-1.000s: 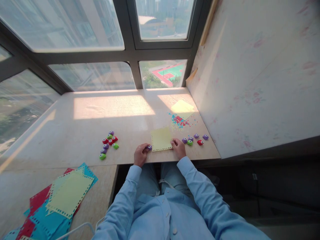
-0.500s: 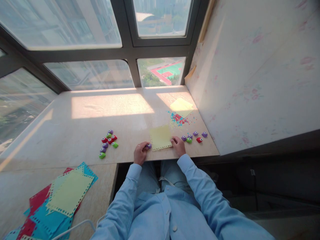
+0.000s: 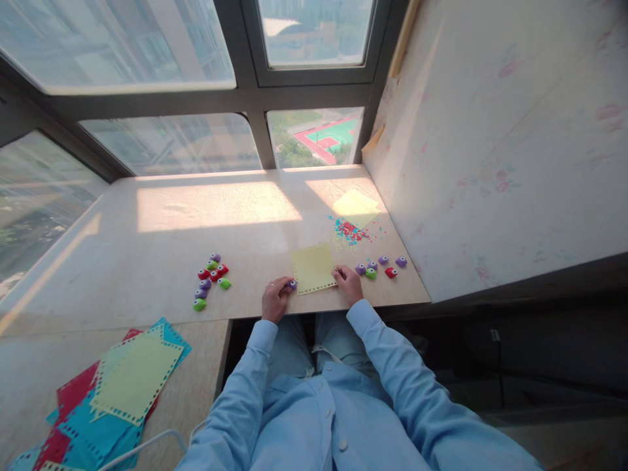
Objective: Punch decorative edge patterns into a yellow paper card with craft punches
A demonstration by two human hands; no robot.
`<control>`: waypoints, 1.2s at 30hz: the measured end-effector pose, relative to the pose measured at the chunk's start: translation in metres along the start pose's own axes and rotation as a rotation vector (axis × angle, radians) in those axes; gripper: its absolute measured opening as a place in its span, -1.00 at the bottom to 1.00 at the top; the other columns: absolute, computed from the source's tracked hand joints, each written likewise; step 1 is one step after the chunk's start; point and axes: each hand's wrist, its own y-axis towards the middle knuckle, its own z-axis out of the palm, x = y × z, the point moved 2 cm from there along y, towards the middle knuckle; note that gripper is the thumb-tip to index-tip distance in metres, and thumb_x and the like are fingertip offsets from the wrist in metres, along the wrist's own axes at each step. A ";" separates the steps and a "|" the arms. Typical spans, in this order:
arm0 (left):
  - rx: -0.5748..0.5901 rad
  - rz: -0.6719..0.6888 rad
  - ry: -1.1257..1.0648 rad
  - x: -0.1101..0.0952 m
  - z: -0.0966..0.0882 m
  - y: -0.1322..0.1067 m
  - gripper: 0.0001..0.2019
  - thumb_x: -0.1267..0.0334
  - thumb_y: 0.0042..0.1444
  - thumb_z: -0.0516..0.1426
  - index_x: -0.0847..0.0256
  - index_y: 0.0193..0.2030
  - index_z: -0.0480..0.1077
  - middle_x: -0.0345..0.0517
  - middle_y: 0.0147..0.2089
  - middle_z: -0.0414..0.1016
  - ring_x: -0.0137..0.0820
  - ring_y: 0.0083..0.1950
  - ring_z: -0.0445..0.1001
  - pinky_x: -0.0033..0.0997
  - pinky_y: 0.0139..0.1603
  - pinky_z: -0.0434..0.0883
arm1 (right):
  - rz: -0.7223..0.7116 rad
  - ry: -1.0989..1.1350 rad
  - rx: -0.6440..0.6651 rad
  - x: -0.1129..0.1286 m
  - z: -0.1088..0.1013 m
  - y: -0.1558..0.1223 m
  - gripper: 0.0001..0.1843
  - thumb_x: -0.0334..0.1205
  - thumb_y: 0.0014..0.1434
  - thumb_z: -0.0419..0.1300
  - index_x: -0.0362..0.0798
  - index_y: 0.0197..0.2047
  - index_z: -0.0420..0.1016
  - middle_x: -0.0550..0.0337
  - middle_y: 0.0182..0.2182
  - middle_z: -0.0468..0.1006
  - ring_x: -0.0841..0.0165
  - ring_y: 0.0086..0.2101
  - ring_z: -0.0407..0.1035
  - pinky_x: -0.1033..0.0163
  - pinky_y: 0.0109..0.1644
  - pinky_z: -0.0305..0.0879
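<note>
My left hand [image 3: 276, 299] is closed on a small purple hole punch [image 3: 292, 284] with an eye-like disc on its top. That punch sits at the left edge of a pale yellow sheet of paper [image 3: 314, 265], near its lower left corner. Small holes run along the sheet's left and lower edges. At the sheet's right edge, my right hand [image 3: 348, 285] pinches the paper between thumb and finger; its fingertips are partly hidden. Just right of this hand lie several purple, green and red hole punches [image 3: 371, 274].
More hole punches [image 3: 213, 275] are grouped to the left. Behind the sheet lie scattered punched dots [image 3: 350, 230] and yellow paper [image 3: 356, 204]. Hole-edged yellow, blue and red sheets [image 3: 137, 373] overlap at lower left, by a white cable [image 3: 142, 448]. Windows and a wall [image 3: 490, 144] border the surface.
The view has shifted very slightly. Both hands, the purple hole punch and the yellow sheet keep nearly the same positions relative to one another.
</note>
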 end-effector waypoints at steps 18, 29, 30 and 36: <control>0.042 0.017 -0.035 -0.013 -0.008 0.000 -0.80 0.24 0.09 0.23 0.09 -0.11 0.53 -0.08 -0.11 0.61 -0.26 -0.04 0.50 -0.13 0.03 0.46 | 0.088 0.073 0.021 0.004 0.003 -0.003 -0.60 0.03 0.04 0.15 -0.11 -0.22 0.56 0.06 -0.31 0.61 0.24 -0.35 0.47 0.15 -0.33 0.49; 0.094 0.034 -0.063 -0.021 -0.016 -0.002 -0.81 0.22 0.08 0.24 0.09 -0.14 0.55 -0.05 -0.10 0.58 -0.24 -0.02 0.48 -0.12 0.06 0.44 | 0.059 0.029 -0.009 0.004 -0.001 -0.010 -0.60 0.05 0.08 0.19 -0.12 -0.21 0.57 0.01 -0.29 0.65 0.20 -0.29 0.51 0.12 -0.14 0.43; 0.100 0.033 -0.063 -0.021 -0.016 -0.002 -0.82 0.22 0.08 0.24 0.09 -0.15 0.56 -0.04 -0.10 0.58 -0.24 -0.02 0.48 -0.11 0.05 0.44 | 0.061 0.029 -0.006 0.005 -0.002 -0.011 -0.60 0.05 0.09 0.19 -0.12 -0.20 0.57 0.01 -0.29 0.65 0.20 -0.29 0.51 0.13 -0.15 0.43; 0.104 0.037 -0.078 -0.021 -0.017 -0.002 -0.82 0.20 0.10 0.24 0.09 -0.14 0.56 -0.04 -0.12 0.57 -0.25 -0.04 0.48 -0.13 0.01 0.46 | 0.080 -0.001 -0.003 0.007 -0.004 -0.014 -0.61 0.04 0.11 0.19 -0.11 -0.20 0.57 0.03 -0.30 0.65 0.22 -0.32 0.51 0.14 -0.18 0.44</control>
